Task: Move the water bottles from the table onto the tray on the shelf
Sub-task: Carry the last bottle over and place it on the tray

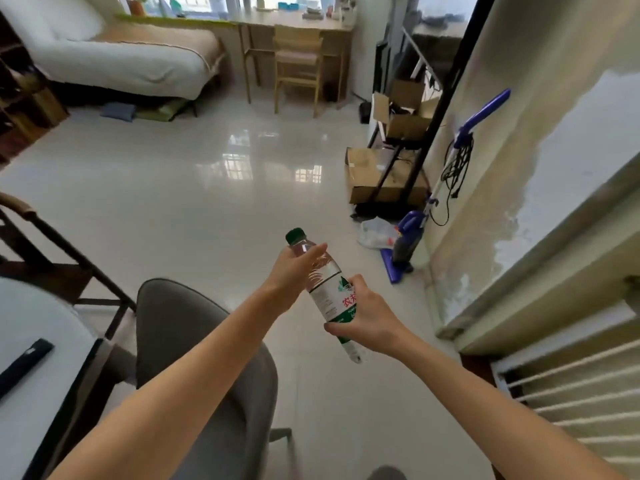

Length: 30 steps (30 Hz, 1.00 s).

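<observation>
Both hands have the bottle (325,285) mid-air over the floor: right hand (367,317) wraps the lower label, left hand (294,271) curls round the neck. Long axis runs 5 to 11 o'clock, cap (295,235) away. No tray in view.

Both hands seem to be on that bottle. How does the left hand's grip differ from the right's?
The left hand holds the water bottle high, at the neck under the green cap; the right hand wraps the lower labelled body. The left comes from the bottle's left side, the right from its right. Both hold one tilted bottle.
</observation>
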### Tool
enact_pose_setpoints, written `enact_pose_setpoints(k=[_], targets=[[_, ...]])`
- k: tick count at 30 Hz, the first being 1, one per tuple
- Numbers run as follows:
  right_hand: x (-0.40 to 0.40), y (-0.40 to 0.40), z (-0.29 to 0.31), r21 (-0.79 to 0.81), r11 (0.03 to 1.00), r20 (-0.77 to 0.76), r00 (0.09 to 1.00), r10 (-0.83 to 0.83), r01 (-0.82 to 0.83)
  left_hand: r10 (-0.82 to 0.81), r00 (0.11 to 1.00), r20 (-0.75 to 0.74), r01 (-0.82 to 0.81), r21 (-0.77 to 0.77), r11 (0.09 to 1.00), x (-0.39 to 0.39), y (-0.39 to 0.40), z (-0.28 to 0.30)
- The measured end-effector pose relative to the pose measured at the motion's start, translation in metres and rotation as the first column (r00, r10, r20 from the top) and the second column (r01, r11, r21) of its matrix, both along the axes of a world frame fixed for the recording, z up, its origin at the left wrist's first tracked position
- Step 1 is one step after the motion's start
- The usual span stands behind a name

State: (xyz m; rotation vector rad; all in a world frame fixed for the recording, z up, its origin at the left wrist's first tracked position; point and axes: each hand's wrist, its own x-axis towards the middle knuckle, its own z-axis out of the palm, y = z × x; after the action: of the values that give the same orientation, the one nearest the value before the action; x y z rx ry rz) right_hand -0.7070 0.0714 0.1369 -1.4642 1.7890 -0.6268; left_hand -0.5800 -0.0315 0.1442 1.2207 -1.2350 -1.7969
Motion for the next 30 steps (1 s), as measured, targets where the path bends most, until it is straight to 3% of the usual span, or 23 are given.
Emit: enact_pose_setpoints(k=[8, 15, 23, 30], targets=[[-0.112, -0.137, -0.030, 0.032, 0.999, 0.033, 0.999, -0.025, 0.024, -0.006, 1.000, 0.001, 0.006, 0.045, 0.999, -0.116, -0.141, -0.033], [-0.185, -0.304, -0.030, 0.063, 0.985, 0.069, 0.986, 0.154, -0.159, 0.210, 0.976, 0.052, -0.208, -0.036, 0.977, -0.171, -0.273, -0.031], [-0.156, -0.488, -0.030, 0.066, 0.904, 0.048, 0.906, 0.421, -0.423, 0.513, 0.854, 0.087, -0.514, -0.012, 0.858, -0.129, -0.419, -0.033], [-0.101, -0.667, -0.033, 0.060, 0.886, 0.066, 0.887, 0.456, -0.460, 0.639, 0.766, 0.072, -0.636, -0.057, 0.770, -0.080, -0.591, -0.039]])
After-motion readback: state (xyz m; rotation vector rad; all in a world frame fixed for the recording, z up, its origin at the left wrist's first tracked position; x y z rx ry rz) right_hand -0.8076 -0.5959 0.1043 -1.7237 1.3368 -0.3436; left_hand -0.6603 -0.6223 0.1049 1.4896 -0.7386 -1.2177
